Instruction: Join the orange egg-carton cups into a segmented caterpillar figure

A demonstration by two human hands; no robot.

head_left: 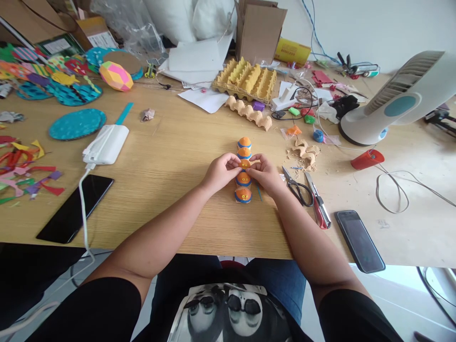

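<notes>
A strip of egg carton cups, painted orange with blue bands, stands in a row on the table, pointing away from me. Small yellow eyes show on the nearer cups; the farther ones look plain from here. My left hand pinches the middle cup from its left side, thumb and fingers closed. From the right, my right hand closes its fingertips on the same cup. Whether a small piece sits between the fingers I cannot tell. Just right of the strip lies a thin blue sliver.
Scissors, a red utility knife and a phone lie right. Carton scraps, a red cup and a white fan stand beyond. Leftward are a power bank, a dark phone and paper scraps.
</notes>
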